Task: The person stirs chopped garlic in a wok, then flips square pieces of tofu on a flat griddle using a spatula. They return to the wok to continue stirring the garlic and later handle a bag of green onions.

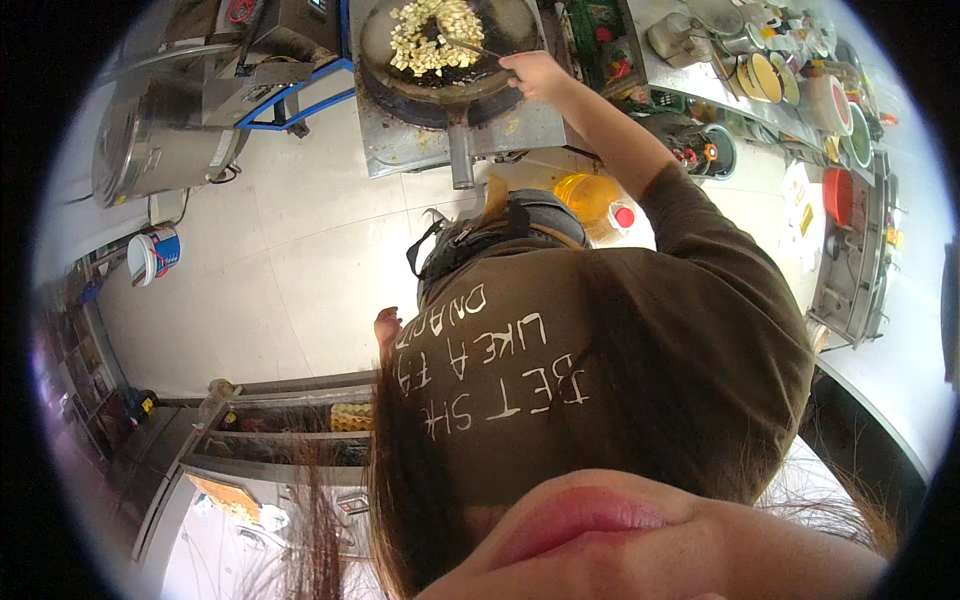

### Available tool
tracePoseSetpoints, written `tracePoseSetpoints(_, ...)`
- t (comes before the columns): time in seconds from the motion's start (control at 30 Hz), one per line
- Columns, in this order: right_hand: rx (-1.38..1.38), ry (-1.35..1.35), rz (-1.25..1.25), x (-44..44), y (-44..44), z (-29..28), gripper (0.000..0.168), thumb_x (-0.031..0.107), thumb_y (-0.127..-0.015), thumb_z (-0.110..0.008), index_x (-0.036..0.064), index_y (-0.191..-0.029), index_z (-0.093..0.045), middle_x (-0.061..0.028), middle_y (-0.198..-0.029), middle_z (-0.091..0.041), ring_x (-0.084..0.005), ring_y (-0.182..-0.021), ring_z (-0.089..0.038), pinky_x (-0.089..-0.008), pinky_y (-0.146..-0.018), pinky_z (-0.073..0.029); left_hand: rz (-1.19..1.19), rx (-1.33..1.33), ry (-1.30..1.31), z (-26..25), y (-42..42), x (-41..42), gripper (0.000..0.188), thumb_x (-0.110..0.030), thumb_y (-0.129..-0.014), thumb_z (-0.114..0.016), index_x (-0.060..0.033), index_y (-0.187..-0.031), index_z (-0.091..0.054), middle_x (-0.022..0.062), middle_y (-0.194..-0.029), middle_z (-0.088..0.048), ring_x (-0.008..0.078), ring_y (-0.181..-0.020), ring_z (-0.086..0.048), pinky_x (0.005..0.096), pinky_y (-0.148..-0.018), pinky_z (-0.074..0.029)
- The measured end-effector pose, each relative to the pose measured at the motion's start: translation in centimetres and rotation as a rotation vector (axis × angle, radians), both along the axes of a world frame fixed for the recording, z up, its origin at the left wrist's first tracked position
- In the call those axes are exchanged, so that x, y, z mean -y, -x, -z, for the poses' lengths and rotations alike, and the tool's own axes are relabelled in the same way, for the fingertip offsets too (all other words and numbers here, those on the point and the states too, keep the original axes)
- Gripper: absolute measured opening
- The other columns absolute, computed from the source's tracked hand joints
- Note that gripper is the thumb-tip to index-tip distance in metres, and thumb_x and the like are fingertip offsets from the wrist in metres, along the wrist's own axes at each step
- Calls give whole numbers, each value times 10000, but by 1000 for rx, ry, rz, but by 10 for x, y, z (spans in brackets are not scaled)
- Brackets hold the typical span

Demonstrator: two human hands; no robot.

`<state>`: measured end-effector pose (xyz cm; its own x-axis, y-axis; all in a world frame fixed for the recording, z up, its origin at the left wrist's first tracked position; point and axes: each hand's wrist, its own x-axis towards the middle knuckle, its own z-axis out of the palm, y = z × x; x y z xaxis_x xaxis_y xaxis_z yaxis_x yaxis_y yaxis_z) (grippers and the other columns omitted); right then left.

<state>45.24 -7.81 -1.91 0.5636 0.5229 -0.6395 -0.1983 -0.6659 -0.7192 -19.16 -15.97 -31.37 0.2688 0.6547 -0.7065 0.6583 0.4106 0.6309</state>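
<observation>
My right hand (531, 73) grips the handle of a metal ladle (480, 50), whose head rests among small pale diced pieces of food (431, 37). The pieces lie in a large dark wok (375, 52) on a steel stove (525, 127), and the wok's thick handle (461, 154) points towards my body. My left hand (387, 327) hangs low at my side, partly hidden by my shirt, its fingers curled; whether it holds anything is not visible.
A large bottle of yellow oil (589, 201) with a red cap stands on the floor by the stove. Bowls and containers (759, 77) crowd the right counter. A large steel pot (150, 154) and a white-and-blue bucket (154, 256) are at left. Egg trays (351, 416) sit on a shelf behind.
</observation>
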Motion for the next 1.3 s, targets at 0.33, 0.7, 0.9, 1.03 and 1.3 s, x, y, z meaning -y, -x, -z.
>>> tracePoseSetpoints(0.33, 418, 340, -850, 26, -46, -111, 232, 211, -842, -524, 29, -980, -564, -161, -654, -544, -135, -446, -333, -309, -334, -233, 167, -22, 49, -33, -11, -4, 252, -47, -789, -486, -22, -1025, -571, 75, -883, -604, 170, -720, -587, 287, -540, -458)
tracePoseSetpoints(0.7, 1589, 148, -1010, -16, -47, 4, 151, 107, -833, -521, 71, -945, -615, -89, -590, -516, -177, -453, -356, -358, -393, -363, -152, -43, 60, -105, -81, -42, 287, 0, -788, -430, -32, -1034, -576, 100, -949, -582, 201, -813, -566, 320, -649, -460)
tracePoseSetpoints(0.9, 1920, 186, -1111, -16, -17, 21, 403, 62, -812, -514, 73, -1214, -487, -73, -622, -529, -181, -527, -512, -299, -371, -399, 287, 35, -123, 3, 14, 2, 220, -59, -809, -446, -28, -978, -582, 48, -831, -591, 143, -691, -566, 247, -498, -425)
tracePoseSetpoints(1.03, 1882, 206, -1220, 23, -8, -39, 417, 84, -809, -515, 98, -1225, -482, -34, -635, -523, -157, -567, -537, -260, -372, -414, 194, -16, 39, -18, 10, 21, 213, -64, -812, -449, -28, -973, -584, 48, -827, -594, 143, -692, -569, 247, -496, -425)
tracePoseSetpoints(1.3, 1079, 319, -825, 10, -23, -46, 316, 302, -851, -463, 141, -1090, -591, -85, -1012, -617, -255, -953, -586, -390, -749, -499, -34, 33, 121, -60, -39, -11, 200, -73, -819, -456, -28, -961, -589, 49, -819, -599, 142, -695, -575, 246, -494, -424)
